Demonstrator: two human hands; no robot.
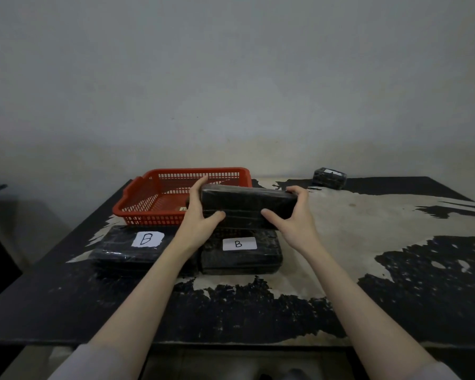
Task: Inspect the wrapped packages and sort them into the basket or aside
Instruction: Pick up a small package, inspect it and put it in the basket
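While the red basket sits at the far left of the worn worktop, its slatted walls and floor showing only a scrap of white label inside, two wrapped packages lie just in front of it, side by side. Each is a flat black block under glossy clear film: the left package carries a white tag with a hand-drawn "B", and the near package beside it bears a neater white label, also marked "B". Above these, the left hand grips one end of a third, held package, fingers curled over its far edge and thumb pressed on the near face. This block is raised off the worktop, long side toward the camera, dark and shiny with faint wrap creases and no label visible on the faces shown. The right hand clasps its other end the same way. Far to the right, near the back edge, a small wrapped package stands well apart.
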